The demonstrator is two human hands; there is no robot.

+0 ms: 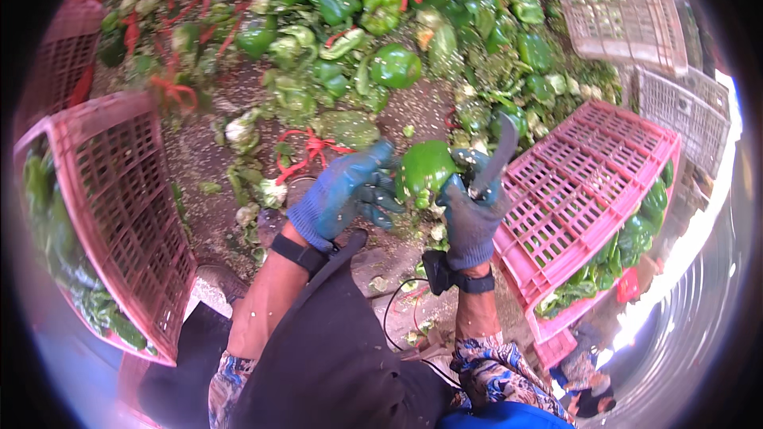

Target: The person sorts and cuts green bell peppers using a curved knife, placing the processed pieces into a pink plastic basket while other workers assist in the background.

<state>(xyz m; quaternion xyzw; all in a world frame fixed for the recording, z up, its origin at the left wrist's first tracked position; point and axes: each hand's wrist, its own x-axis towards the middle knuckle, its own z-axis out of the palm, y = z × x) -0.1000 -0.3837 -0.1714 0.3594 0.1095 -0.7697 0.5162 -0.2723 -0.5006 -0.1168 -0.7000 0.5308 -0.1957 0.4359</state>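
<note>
A green bell pepper [426,171] is in front of me, between my two gloved hands. My right hand [474,214] is closed round a knife [501,148], whose curved blade points up and away from me. The thumb and fingers of this hand also lie against the pepper's right side; the knife's handle is mostly hidden in the glove. My left hand [343,192], in a blue-green glove, has its fingers apart just left of the pepper and holds nothing. Whether its fingertips touch the pepper, I cannot tell.
Beyond my hands lies a heap of green peppers [396,66] and cut scraps, with seeds and red ties [314,147] scattered about. Pink crates of peppers stand tilted at left [127,214] and right [584,191]. Pale crates [616,4] stand at far right.
</note>
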